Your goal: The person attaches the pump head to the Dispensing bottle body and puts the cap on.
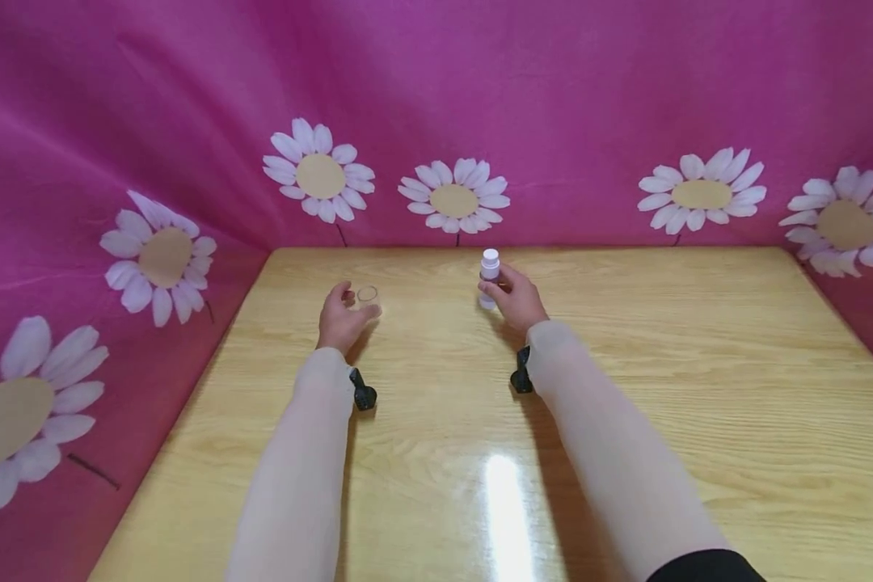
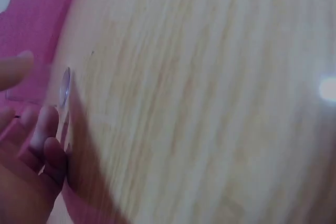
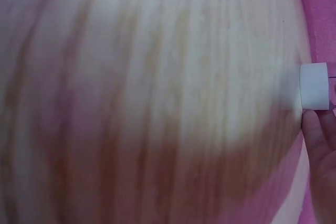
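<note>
My left hand [image 1: 345,318] is at a small clear cup [image 1: 367,296] on the far left part of the table. In the head view its thumb overlaps the front of the cup, and the other fingers are bent loosely on the left. The left wrist view shows the cup's round base [image 2: 65,87] beside the fingers [image 2: 46,124]; firm contact is not visible. My right hand [image 1: 518,299] grips an upright white bottle [image 1: 490,271] with a white cap, thumb in front and fingers behind. Only the bottle's white lower end [image 3: 314,86] shows clearly in the right wrist view.
The light wooden table [image 1: 436,364] ends at a pink cloth [image 1: 553,97] with white daisies, which hangs behind it and along both sides. A bright light reflection lies near the table's front. Black wrist devices [image 1: 364,392] sit on both sleeves.
</note>
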Tool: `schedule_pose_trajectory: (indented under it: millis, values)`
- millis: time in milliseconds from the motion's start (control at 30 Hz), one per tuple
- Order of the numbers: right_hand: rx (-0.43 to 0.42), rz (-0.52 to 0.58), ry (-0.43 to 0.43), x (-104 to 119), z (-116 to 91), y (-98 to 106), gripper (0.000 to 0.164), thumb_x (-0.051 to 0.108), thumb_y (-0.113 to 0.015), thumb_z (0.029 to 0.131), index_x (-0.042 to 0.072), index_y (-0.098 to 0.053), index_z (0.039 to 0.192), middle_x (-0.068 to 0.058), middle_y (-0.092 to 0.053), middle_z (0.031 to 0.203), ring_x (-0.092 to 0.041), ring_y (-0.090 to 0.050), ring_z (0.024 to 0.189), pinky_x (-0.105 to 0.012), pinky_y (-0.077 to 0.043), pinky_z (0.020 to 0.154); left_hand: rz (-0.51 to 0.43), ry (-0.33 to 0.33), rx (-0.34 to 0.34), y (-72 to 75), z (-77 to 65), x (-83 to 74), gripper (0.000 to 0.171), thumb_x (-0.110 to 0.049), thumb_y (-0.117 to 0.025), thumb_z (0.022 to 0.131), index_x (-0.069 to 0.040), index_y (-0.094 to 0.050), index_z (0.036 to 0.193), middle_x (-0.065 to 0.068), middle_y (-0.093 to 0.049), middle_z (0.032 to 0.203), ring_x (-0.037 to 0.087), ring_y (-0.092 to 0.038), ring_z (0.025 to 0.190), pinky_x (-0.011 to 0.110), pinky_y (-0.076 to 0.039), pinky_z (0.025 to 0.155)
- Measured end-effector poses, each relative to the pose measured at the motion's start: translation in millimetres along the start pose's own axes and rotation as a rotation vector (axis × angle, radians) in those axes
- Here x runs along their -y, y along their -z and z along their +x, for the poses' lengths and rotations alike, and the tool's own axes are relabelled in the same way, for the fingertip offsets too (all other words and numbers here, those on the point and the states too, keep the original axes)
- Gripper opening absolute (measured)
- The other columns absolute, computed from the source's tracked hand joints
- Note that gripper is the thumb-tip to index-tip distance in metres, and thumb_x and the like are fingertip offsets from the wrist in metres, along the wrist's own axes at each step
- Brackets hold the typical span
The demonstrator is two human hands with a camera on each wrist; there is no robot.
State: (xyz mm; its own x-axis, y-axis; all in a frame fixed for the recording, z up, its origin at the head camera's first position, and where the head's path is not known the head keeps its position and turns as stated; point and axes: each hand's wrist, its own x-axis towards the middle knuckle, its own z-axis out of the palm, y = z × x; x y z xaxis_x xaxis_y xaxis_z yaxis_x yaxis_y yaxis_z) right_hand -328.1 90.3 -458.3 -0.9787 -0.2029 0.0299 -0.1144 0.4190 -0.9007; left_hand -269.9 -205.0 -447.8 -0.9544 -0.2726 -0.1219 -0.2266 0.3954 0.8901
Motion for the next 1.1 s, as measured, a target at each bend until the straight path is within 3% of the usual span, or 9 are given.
schedule_pose_trajectory:
  millis: [100, 233, 333, 533, 700, 867, 1100]
  values:
    - [-0.016, 0.005, 0.016, -3.9, 1.0, -1.2, 0.044, 0.027, -0.058, 0.101, 0.014, -0.051, 0.142, -0.016, -0.057, 0.144, -0.036, -0.053, 0.133, -0.049, -0.042, 0.113, -0.046, -0.03, 0.018, -4.4, 4.2, 6.0, 0.061, -0.022, -0.067, 0.091, -0.008, -0.046, 0.146, 0.015, -0.051, 0.143, 0.031, -0.048, 0.133, 0.044, -0.039, 0.114]
    - [0.004, -0.006, -0.006, -6.6, -4.0, -7.2, 0.044, 0.026, -0.057, 0.101, 0.013, -0.05, 0.143, -0.015, -0.056, 0.144, -0.035, -0.053, 0.135, -0.047, -0.042, 0.113, -0.029, 0.016, 0.015, -8.9, 1.1, 21.3, 0.049, -0.03, -0.066, 0.092, -0.013, -0.057, 0.137, 0.01, -0.058, 0.139, 0.027, -0.051, 0.128, 0.042, -0.039, 0.113]
    - [0.006, -0.015, -0.02, -5.5, -7.9, -4.9, 0.044, 0.024, -0.057, 0.101, 0.013, -0.049, 0.143, -0.015, -0.055, 0.146, -0.035, -0.052, 0.135, -0.047, -0.043, 0.113, -0.035, 0.028, 0.014, -14.2, 0.0, 24.7, 0.05, -0.032, -0.065, 0.092, -0.016, -0.056, 0.139, 0.008, -0.056, 0.143, 0.026, -0.049, 0.134, 0.043, -0.037, 0.116]
    - [-0.02, -0.007, 0.025, -1.0, -2.9, -2.7, 0.044, 0.023, -0.056, 0.102, 0.013, -0.048, 0.144, -0.017, -0.054, 0.146, -0.036, -0.051, 0.135, -0.049, -0.042, 0.113, -0.112, 0.002, -0.022, -16.4, 2.4, 16.0, 0.05, -0.028, -0.066, 0.091, -0.015, -0.056, 0.139, 0.009, -0.056, 0.143, 0.026, -0.047, 0.136, 0.042, -0.036, 0.118]
    - [-0.012, 0.0, 0.003, -7.1, -2.1, -7.4, 0.043, 0.023, -0.056, 0.102, 0.015, -0.048, 0.143, -0.014, -0.054, 0.146, -0.034, -0.05, 0.137, -0.048, -0.041, 0.114, -0.106, 0.044, -0.012, -15.2, 0.1, 14.8, 0.048, -0.026, -0.065, 0.093, -0.015, -0.056, 0.139, 0.008, -0.054, 0.144, 0.024, -0.047, 0.137, 0.041, -0.035, 0.118]
    - [-0.043, 0.002, 0.036, -7.9, -2.2, -6.9, 0.041, 0.021, -0.058, 0.101, 0.013, -0.05, 0.14, -0.016, -0.058, 0.141, -0.035, -0.054, 0.133, -0.047, -0.043, 0.112, -0.085, 0.032, -0.022, -17.4, 2.2, 12.7, 0.049, -0.028, -0.066, 0.092, -0.016, -0.056, 0.139, 0.009, -0.057, 0.14, 0.026, -0.049, 0.135, 0.042, -0.036, 0.117]
    - [-0.053, -0.004, 0.032, -7.5, -3.7, -6.8, 0.041, 0.019, -0.057, 0.101, 0.013, -0.05, 0.141, -0.016, -0.058, 0.14, -0.033, -0.053, 0.134, -0.046, -0.043, 0.113, -0.023, 0.042, -0.126, -28.9, 4.7, 9.9, 0.051, -0.034, -0.064, 0.092, -0.021, -0.055, 0.14, 0.006, -0.06, 0.135, 0.026, -0.053, 0.129, 0.043, -0.04, 0.113]
